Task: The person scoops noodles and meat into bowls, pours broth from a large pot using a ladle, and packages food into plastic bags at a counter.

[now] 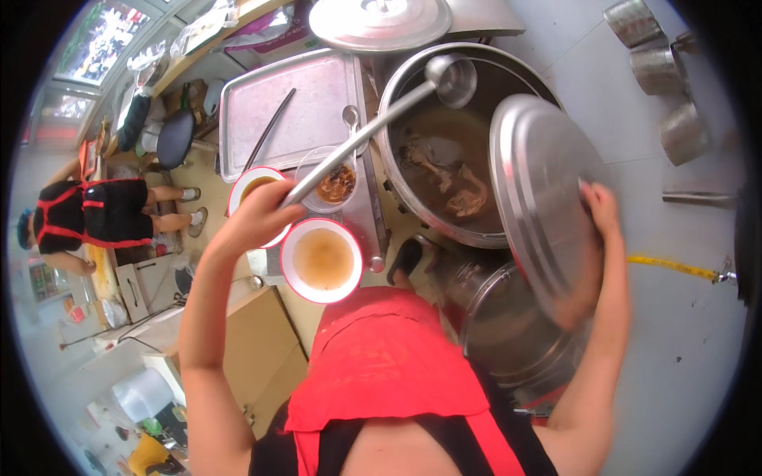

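Observation:
My left hand (pixel 257 213) grips the handle of a metal ladle (pixel 369 132), whose bowl hangs over a large stockpot (pixel 388 172). Inside the pot, pieces of meat on bone (pixel 465 193) lie in brown broth. With my right hand (pixel 600 205) I hold the big round metal lid (pixel 545 178) by its far face, tilted steeply at the pot's right side. Beneath my left hand is a red-rimmed bowl (pixel 243 185), partly hidden, with liquid in it. A second red-rimmed bowl (pixel 323 260) holds clear brown broth. Beside them, a clear container (pixel 303 166) holds a dark red-brown seasoning.
A metal tray (pixel 262 113) carries a dark stick-like utensil (pixel 271 128) and a spoon (pixel 351 116). Another round lid (pixel 381 21) lies beyond it. A second pot (pixel 518 327) stands at lower right. Perforated metal strainers (pixel 658 68) hang on the wall. Another person (pixel 92 214) stands at a counter, left.

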Available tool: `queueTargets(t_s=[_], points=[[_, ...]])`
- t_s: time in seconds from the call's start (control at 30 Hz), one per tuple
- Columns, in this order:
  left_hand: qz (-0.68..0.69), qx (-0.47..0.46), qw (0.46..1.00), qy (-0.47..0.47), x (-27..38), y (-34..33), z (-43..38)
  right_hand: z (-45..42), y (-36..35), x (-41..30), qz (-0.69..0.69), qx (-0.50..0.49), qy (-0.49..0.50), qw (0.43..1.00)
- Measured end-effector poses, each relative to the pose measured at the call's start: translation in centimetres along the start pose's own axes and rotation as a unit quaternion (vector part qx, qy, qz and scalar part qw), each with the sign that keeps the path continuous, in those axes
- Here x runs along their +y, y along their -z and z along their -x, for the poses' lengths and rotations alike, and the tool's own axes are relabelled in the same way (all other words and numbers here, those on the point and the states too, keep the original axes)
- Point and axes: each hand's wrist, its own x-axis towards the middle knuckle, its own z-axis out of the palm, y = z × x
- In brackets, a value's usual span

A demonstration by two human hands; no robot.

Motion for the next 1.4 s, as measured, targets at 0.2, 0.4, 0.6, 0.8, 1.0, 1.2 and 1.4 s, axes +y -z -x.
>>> queueTargets(t_s=[0.2, 0.4, 0.6, 0.8, 1.0, 1.2, 1.4], points=[[-0.258, -0.021, 0.965, 0.043, 0.5, -11.9, -20.0, 16.2, 0.4, 5.9, -0.052, 0.044, -0.1, 0.993], [-0.361, 0.05, 0.93, 0.048, -0.6, -21.0, -28.3, 23.5, -2.1, 5.9, -0.051, 0.156, -0.186, 0.969], [-0.305, 0.005, 0.948, 0.097, -2.0, -26.6, -28.6, 27.4, -3.6, 7.5, -0.067, 0.211, -0.239, 0.945], [-0.184, -0.037, 0.979, 0.081, -2.5, -29.1, -30.4, 28.0, -4.2, 8.1, -0.047, 0.215, -0.252, 0.942], [0.282, -0.16, 0.914, 0.246, -2.2, -26.8, -28.1, 27.1, -4.5, 8.1, -0.059, 0.239, -0.24, 0.939], [0.343, -0.235, 0.898, 0.14, -0.2, -18.6, -16.4, 25.9, -4.3, 7.1, -0.071, 0.243, -0.214, 0.943], [0.368, -0.224, 0.901, 0.043, 0.8, -9.4, -3.3, 23.2, -4.8, 5.1, -0.044, 0.254, -0.17, 0.951]])
